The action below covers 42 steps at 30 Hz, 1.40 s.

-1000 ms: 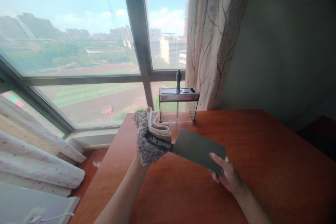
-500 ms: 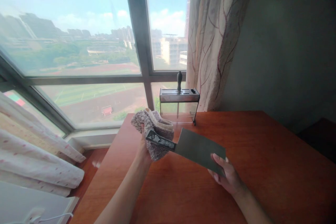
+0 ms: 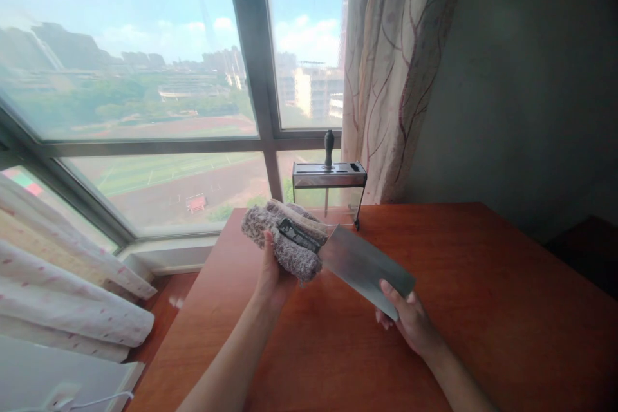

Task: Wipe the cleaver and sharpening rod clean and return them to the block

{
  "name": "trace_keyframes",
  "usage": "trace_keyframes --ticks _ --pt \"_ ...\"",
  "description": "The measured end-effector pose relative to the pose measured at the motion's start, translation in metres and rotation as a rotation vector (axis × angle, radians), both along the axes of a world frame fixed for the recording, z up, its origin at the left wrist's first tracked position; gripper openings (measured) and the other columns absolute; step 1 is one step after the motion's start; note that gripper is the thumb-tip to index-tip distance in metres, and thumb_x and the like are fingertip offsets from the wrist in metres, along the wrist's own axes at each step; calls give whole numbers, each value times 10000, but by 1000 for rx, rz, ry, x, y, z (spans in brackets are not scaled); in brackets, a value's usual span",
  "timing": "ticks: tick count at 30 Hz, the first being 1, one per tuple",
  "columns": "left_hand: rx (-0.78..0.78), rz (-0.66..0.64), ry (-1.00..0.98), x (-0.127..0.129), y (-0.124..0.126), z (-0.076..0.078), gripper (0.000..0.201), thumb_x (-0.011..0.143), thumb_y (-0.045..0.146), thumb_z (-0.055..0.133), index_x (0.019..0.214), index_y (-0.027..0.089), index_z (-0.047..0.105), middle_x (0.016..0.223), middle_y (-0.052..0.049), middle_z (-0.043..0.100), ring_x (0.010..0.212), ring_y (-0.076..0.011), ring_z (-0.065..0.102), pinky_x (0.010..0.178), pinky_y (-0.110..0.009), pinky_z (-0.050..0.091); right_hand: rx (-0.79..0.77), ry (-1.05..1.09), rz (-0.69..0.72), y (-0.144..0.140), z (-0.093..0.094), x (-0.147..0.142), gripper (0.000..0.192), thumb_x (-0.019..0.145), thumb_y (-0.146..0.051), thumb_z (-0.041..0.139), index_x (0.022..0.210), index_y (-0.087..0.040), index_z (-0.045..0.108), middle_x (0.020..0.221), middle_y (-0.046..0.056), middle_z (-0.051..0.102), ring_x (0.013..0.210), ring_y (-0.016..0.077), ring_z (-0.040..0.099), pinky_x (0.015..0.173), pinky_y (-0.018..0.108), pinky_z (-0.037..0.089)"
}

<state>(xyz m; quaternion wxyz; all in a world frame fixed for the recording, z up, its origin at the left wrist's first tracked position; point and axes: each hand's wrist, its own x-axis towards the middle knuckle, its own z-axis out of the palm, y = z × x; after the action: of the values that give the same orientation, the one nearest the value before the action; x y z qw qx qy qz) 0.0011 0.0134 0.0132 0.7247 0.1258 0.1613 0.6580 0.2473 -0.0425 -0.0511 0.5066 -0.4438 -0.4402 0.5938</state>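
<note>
Head view shows a cleaver (image 3: 360, 264) held above the reddish wooden worktop (image 3: 483, 283), its blade slanting down to the right. The right hand (image 3: 408, 322) pinches the blade's far lower corner between thumb and fingers. The left hand (image 3: 273, 270) is wrapped in a fuzzy grey cloth (image 3: 284, 238) and closed around the cleaver's dark handle (image 3: 299, 235). Behind them, at the worktop's far edge by the window, stands a clear knife holder (image 3: 329, 196) with one dark-handled tool upright in it, beside the patterned curtain (image 3: 396, 71).

Cleaver (image 3: 363, 263) tilted, handle wrapped in cloth (image 3: 284, 238).
</note>
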Motion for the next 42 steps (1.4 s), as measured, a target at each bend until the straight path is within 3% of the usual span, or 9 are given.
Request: trace_keyframes --ticks 8,16,21,24,30,38,42 --pt "-193 -49 219 27 -11 -15 422 767 157 691 1176 157 588 1051 -88 716 1020 -266 658 962 -389 496 3 -54 5 -1 3 -3 450 877 -507 528 586 -166 564 452 1 578 391 104 491 414 223 364" --pt "-249 5 285 19 -5 -12 234 749 119 668 982 122 646 872 -82 732 862 -244 696 833 -351 566 -38 57 -22 1 13 -1 467 863 -505 541 531 -178 519 407 -12 526 363 91 431 380 220 313" --pt "-257 116 239 14 0 -8 307 747 42 601 1039 128 643 857 -67 732 744 -199 697 716 -295 583 -47 251 -34 -1 19 5 368 853 -469 579 617 -201 491 424 -52 492 383 80 400 371 200 279" --pt "-283 153 203 13 3 -5 336 748 27 570 1064 120 634 823 -61 729 709 -190 690 670 -282 577 -46 264 -4 -2 17 4 380 859 -474 566 611 -199 484 423 -50 486 382 77 392 366 195 269" --pt "-243 104 145 8 0 -4 431 708 29 515 1111 136 623 807 -58 729 753 -226 692 698 -342 575 -41 70 -16 -2 8 -5 451 854 -488 562 531 -179 497 396 -26 505 351 77 415 373 204 312" --pt "-151 -133 150 26 -15 -7 371 793 191 605 1158 126 605 975 -105 735 893 -268 692 883 -416 528 -5 17 -20 0 -1 -3 475 857 -504 549 514 -176 523 381 -14 519 342 95 444 376 218 334" --pt "-159 -130 139 30 -13 -8 381 824 248 615 1188 138 589 1028 -105 727 989 -282 671 967 -437 479 -2 -26 -17 -1 3 -3 490 860 -511 541 508 -170 540 394 -5 536 352 100 456 384 223 342"
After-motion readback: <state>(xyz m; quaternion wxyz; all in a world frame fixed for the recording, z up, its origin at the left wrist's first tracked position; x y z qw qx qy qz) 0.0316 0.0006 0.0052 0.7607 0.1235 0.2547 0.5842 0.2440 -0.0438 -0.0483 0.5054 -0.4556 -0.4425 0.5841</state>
